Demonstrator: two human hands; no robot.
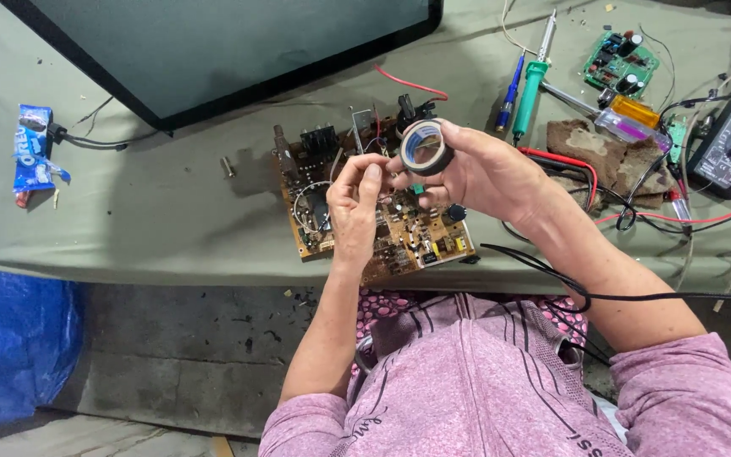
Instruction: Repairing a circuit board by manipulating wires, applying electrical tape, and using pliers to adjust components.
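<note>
Head view: the right hand [488,173] is clamped on a roll of black tape [426,146], held above the brown circuit board [378,211] on the desk [171,203], while the left hand [355,199] pinches its fingertips together at the roll's edge — apparently on the free tape end, though this cannot be confirmed. The roll is judged light and stiff at its core, the strip thin, soft and tacky — best held by the rim, the end between fingertips.

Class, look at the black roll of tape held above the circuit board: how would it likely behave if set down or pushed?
The roll of tape is a round ring, so on edge it would probably roll. Laid flat it should sit steady. The right hand holds it in fingertips, suggesting it is light.
</note>
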